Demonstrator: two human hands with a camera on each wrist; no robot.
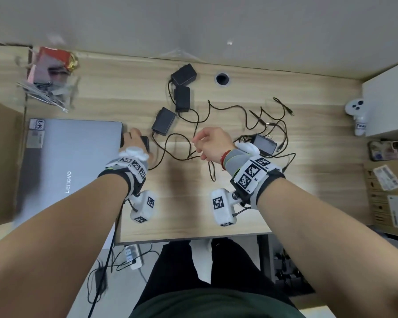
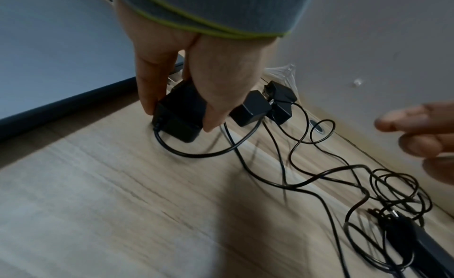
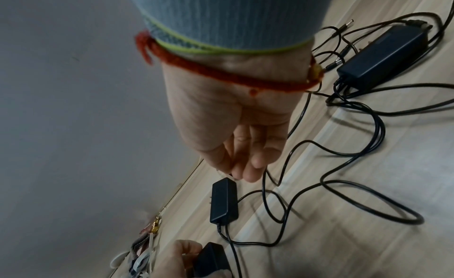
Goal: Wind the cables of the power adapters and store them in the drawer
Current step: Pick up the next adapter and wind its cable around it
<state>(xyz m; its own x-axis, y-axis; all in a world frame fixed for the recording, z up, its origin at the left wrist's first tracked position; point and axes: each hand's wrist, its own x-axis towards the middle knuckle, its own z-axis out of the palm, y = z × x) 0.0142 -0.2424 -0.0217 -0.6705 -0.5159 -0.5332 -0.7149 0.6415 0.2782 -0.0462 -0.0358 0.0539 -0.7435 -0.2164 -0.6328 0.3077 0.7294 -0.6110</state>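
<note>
Several black power adapters lie on the wooden desk [image 1: 216, 214] with their thin cables [image 1: 239, 113] tangled across the middle. My left hand [image 1: 133, 137] grips one adapter [image 1: 145, 143] beside the laptop; the left wrist view shows my left hand [image 2: 180, 117] holding that adapter [image 2: 176, 127] between thumb and fingers, its cable [image 2: 196, 155] looping on the desk. My right hand [image 1: 199, 141] hovers over the cables with fingers relaxed; the right wrist view shows the right hand [image 3: 243, 171] holding nothing, just above another adapter [image 3: 224, 200]. No drawer is in view.
Three adapters [image 1: 182, 99] sit at the back centre and one [image 1: 263, 144] behind my right wrist. A grey laptop [image 1: 71, 161] lies left. A cable hole [image 1: 222, 78], a white controller [image 1: 356, 111], a phone [image 1: 387, 150] and cardboard boxes [image 1: 388, 203] are at the right.
</note>
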